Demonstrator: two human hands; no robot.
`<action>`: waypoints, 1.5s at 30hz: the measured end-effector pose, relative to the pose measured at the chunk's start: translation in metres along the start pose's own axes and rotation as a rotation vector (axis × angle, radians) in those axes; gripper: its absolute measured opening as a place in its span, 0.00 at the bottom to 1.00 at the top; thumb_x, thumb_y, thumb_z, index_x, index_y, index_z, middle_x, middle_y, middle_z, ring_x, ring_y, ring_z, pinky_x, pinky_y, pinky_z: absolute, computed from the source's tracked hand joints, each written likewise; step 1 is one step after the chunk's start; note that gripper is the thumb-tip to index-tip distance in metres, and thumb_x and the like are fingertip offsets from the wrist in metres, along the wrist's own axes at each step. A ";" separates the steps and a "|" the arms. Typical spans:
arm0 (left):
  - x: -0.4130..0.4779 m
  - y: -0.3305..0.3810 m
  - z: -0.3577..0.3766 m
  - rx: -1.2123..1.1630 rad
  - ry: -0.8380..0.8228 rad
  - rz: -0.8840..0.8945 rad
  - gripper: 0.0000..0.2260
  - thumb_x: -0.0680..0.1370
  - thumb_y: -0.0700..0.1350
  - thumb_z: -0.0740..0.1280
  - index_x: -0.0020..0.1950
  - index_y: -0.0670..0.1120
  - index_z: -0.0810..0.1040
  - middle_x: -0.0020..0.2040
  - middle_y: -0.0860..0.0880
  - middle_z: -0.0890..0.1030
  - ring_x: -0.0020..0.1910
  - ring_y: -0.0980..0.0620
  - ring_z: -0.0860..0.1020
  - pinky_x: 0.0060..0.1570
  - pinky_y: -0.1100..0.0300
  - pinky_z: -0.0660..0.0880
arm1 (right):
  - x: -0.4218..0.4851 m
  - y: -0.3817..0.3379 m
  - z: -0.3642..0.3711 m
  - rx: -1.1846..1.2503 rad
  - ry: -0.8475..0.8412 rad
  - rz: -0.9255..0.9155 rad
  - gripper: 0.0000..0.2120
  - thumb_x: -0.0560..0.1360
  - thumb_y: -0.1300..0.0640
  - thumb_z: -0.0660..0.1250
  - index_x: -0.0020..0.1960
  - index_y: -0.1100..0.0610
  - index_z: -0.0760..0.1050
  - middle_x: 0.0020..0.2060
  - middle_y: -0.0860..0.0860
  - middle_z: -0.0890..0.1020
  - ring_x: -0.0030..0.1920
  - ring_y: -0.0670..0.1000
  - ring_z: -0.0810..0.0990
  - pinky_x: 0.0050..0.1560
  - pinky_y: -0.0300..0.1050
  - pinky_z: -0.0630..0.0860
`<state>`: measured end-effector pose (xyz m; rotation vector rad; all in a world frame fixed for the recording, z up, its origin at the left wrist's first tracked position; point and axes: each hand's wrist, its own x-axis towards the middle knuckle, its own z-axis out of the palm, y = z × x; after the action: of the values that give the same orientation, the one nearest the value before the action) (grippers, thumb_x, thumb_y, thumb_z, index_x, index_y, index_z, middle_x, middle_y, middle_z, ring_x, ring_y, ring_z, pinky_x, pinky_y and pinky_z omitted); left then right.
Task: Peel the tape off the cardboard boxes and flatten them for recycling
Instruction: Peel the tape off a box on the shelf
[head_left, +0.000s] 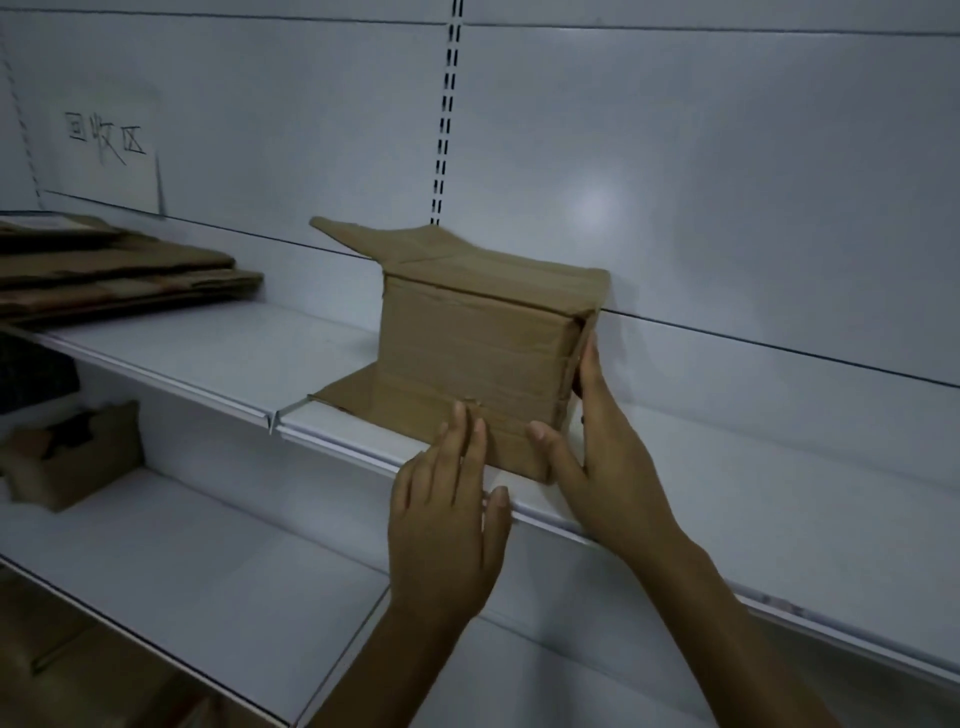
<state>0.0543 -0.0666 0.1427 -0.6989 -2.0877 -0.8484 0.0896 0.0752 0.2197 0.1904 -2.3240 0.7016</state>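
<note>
Flattening the box: left hand, fingers straight, presses the near flap; right hand, spread, braces the right side. Push along the creases.

Retail shop or stockroom. It was fitted with white metal gondola shelves and a slotted upright between plain back panels. A handwritten sign reading "回收区" stood above a flattened cardboard stack.

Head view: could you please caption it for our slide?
Left hand and right hand touch a brown cardboard box on a white shelf.
</note>
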 end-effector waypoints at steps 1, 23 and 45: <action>0.000 -0.001 0.002 0.003 0.015 -0.002 0.26 0.83 0.55 0.45 0.72 0.42 0.67 0.74 0.45 0.64 0.67 0.48 0.69 0.64 0.55 0.62 | 0.000 0.000 0.001 -0.021 0.008 -0.001 0.42 0.75 0.36 0.58 0.74 0.41 0.32 0.75 0.48 0.60 0.71 0.48 0.65 0.66 0.48 0.68; -0.002 -0.012 0.023 0.044 0.232 0.079 0.24 0.82 0.58 0.45 0.69 0.44 0.67 0.70 0.46 0.70 0.60 0.48 0.71 0.61 0.52 0.64 | 0.001 0.009 -0.005 -0.131 0.264 -0.115 0.27 0.67 0.39 0.70 0.55 0.59 0.76 0.52 0.49 0.75 0.52 0.41 0.71 0.54 0.27 0.67; 0.142 0.024 -0.050 -0.121 0.060 0.362 0.21 0.74 0.63 0.60 0.56 0.51 0.80 0.52 0.55 0.81 0.54 0.53 0.74 0.54 0.58 0.60 | -0.002 0.003 -0.002 0.033 0.383 -0.243 0.11 0.75 0.51 0.65 0.43 0.58 0.76 0.41 0.51 0.76 0.44 0.47 0.72 0.44 0.39 0.69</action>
<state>0.0140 -0.0613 0.2902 -1.0648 -1.7925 -0.7810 0.0918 0.0790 0.2181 0.3184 -1.8876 0.5954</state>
